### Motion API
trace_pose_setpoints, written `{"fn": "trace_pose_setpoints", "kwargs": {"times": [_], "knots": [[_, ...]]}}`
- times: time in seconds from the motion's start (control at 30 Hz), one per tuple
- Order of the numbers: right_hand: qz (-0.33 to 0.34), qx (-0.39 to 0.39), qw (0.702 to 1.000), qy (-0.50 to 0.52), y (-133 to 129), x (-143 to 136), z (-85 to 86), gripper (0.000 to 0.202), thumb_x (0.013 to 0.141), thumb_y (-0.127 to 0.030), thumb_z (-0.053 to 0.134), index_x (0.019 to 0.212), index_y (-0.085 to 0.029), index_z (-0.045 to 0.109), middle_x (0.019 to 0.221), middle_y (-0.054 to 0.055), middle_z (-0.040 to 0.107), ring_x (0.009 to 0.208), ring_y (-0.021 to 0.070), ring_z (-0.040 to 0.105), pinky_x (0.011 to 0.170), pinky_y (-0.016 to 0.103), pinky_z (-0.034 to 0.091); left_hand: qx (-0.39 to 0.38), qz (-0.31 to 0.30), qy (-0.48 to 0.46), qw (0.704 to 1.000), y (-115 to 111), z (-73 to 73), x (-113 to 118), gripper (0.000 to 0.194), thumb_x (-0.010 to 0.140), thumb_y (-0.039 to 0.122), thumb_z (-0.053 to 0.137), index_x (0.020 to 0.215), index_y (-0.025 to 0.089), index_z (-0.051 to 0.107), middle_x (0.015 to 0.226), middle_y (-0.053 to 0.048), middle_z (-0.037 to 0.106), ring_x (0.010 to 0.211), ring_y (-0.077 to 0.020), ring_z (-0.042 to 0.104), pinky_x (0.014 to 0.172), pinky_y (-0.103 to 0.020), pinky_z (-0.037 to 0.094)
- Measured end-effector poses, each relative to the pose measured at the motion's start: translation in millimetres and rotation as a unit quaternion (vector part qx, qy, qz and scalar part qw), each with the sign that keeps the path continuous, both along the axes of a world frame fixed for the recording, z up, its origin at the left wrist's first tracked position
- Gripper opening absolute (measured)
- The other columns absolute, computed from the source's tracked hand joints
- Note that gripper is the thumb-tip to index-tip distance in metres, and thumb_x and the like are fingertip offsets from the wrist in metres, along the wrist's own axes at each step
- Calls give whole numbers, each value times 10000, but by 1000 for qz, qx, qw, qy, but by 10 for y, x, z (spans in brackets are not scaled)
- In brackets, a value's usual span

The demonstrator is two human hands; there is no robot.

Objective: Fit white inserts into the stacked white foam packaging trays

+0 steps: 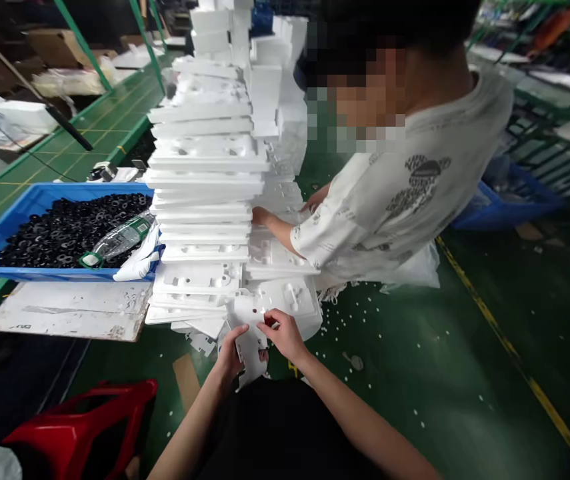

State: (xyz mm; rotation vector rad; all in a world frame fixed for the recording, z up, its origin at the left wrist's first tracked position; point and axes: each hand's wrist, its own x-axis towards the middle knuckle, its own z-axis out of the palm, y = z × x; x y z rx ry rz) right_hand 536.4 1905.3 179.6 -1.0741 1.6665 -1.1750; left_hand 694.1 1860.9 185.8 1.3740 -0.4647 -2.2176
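In the head view a thin white foam sheet (249,337) with cut-out holes and notched edges is held in front of my body. My left hand (231,353) grips its left edge, thumb on top. The fingers of my right hand (283,335) are pinched together at its right side, near a small hole; whether a small piece is between them cannot be seen. Just beyond my hands stand tall stacks of white foam sheets (205,233), with similar cut-outs. Some loose sheets stick out below the front of the stack.
A co-worker (379,187) in a printed white shirt reaches into the stacks from the right. At left, a blue bin (49,272) holds black rings and a plastic bottle (119,240). A red stool (85,427) stands lower left. Small white bits lie on the green floor (395,380).
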Motion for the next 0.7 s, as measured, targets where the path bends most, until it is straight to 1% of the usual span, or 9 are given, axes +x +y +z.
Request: {"fn": "trace_pose_setpoints", "kwargs": {"times": [0.1, 0.17, 0.23, 0.37, 0.43, 0.5, 0.6, 0.7], "knots": [[30, 17, 999, 5, -73, -177, 69, 174, 787, -372, 681, 721, -228, 609, 712, 13, 655, 713, 188, 631, 594, 270, 493, -25, 4, 16, 1000, 5, 29, -138, 407, 590, 412, 832, 894, 167, 715, 718, -68, 751, 717, -275, 735, 572, -320, 528], [47, 28, 998, 1, -90, -286, 61, 179, 781, -384, 689, 735, -227, 618, 726, 20, 663, 722, 196, 638, 587, 274, 492, -41, 24, 14, 999, 23, 19, -233, 448, 571, 388, 850, 939, 176, 708, 763, -68, 762, 786, -283, 743, 625, -324, 546], [57, 33, 998, -1, -100, -395, 15, 178, 783, -394, 688, 766, -225, 635, 756, 28, 678, 734, 201, 647, 597, 280, 500, -52, 50, 6, 997, 45, -3, -340, 461, 562, 361, 863, 955, 180, 702, 788, -63, 765, 798, -273, 738, 658, -325, 553], [79, 42, 996, -14, -174, -685, -122, 197, 815, -418, 651, 822, -221, 647, 793, 37, 697, 729, 195, 651, 658, 300, 529, -55, 130, -23, 990, 86, -10, -586, 400, 573, 303, 864, 917, 194, 692, 792, -42, 755, 727, -238, 712, 645, -321, 543], [110, 44, 992, -34, -264, -871, -194, 204, 813, -421, 644, 817, -218, 645, 779, 37, 696, 713, 193, 649, 666, 305, 538, -49, 171, -39, 983, 116, 20, -721, 390, 585, 285, 857, 928, 194, 696, 794, -40, 753, 729, -242, 709, 659, -331, 543], [156, 41, 986, -51, -376, -1053, -279, 209, 804, -423, 655, 822, -214, 662, 768, 36, 697, 714, 196, 652, 670, 309, 544, -46, 214, -65, 974, 161, 56, -868, 385, 603, 298, 854, 941, 194, 703, 766, -32, 744, 709, -239, 703, 641, -326, 531], [220, 33, 973, -54, -511, -1283, -458, 212, 816, -428, 657, 853, -223, 698, 778, 33, 715, 718, 209, 665, 679, 327, 563, -34, 283, -106, 953, 271, 82, -1104, 401, 614, 309, 863, 964, 188, 706, 752, -28, 745, 668, -225, 695, 609, -311, 516], [262, 31, 964, -22, -631, -1532, -641, 161, 856, -380, 607, 839, -246, 695, 799, 31, 740, 741, 229, 694, 677, 333, 576, -17, 365, -115, 924, 474, 49, -1304, 494, 615, 295, 861, 1065, 170, 701, 843, -58, 775, 693, -234, 718, 653, -331, 560]]}}
